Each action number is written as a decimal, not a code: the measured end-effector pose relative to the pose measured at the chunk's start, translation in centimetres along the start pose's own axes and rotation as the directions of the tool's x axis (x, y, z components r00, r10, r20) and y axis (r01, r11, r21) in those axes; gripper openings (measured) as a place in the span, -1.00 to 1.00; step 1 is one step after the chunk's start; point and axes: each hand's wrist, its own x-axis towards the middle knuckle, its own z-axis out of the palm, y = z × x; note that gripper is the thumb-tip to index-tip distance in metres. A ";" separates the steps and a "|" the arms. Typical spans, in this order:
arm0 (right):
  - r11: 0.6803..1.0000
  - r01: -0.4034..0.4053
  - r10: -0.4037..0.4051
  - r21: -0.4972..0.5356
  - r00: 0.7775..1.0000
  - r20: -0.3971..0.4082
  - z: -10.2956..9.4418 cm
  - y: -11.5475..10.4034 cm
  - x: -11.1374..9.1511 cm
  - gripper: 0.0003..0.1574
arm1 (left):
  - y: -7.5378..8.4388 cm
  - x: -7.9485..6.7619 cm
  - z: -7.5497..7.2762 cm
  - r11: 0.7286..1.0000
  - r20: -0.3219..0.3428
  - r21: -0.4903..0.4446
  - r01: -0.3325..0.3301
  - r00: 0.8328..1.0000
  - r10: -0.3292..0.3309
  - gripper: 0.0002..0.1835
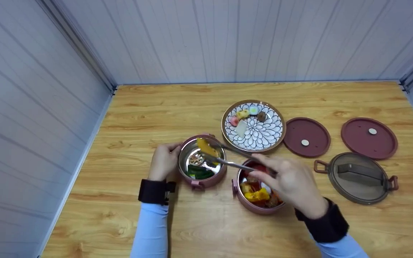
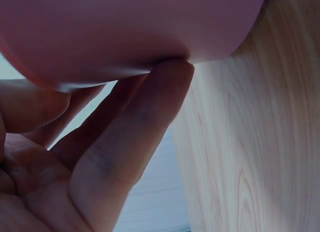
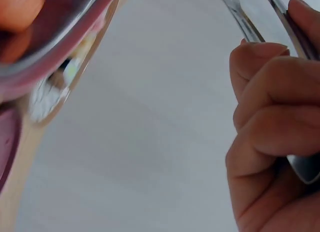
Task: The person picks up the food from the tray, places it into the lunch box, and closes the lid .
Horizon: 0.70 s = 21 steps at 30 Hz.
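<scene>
My right hand (image 1: 292,182) grips metal tongs (image 1: 233,164), whose tips hold a yellow-orange food piece (image 1: 206,147) over the left pink pot (image 1: 206,182). Inside that pot are a lotus root slice (image 1: 196,159) and green pieces (image 1: 200,172). Against the pot's outer left side rests my left hand (image 1: 163,161); in the left wrist view its fingers (image 2: 145,117) touch the wall without wrapping round it. Below my right hand stands a second pink pot (image 1: 242,200) with yellow, red and brown food. The right wrist view shows fingers curled round the tongs.
Behind the pots, a patterned plate (image 1: 264,134) carries several small food pieces. To the right lie two dark red lids (image 1: 308,132) (image 1: 368,143) and a grey see-through lid (image 1: 357,190) with a handle. Pale panels (image 1: 192,43) enclose the wooden table (image 1: 120,215).
</scene>
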 end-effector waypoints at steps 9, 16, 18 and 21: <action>0.987 0.084 -0.051 -0.134 0.971 0.234 1.2 -0.7 3.2 -0.43 | -0.1 0.1 -0.1 1.000 -0.002 0.008 -0.013 1.000 0.013 -0.75; 0.961 0.191 -0.132 -0.198 0.952 0.275 2.7 -0.8 4.5 -0.42 | -0.1 0.0 0.0 1.000 -0.008 0.021 -0.018 1.000 0.018 -0.76; 0.951 0.213 -0.150 -0.223 0.952 0.266 3.1 -0.9 4.6 -0.41 | -0.1 0.0 0.0 1.000 -0.003 0.018 -0.008 1.000 0.008 -0.75; 0.940 0.232 -0.169 -0.252 0.954 0.248 3.4 -0.9 4.6 -0.38 | 0.0 0.0 0.0 1.000 0.004 0.017 -0.003 1.000 0.003 -0.75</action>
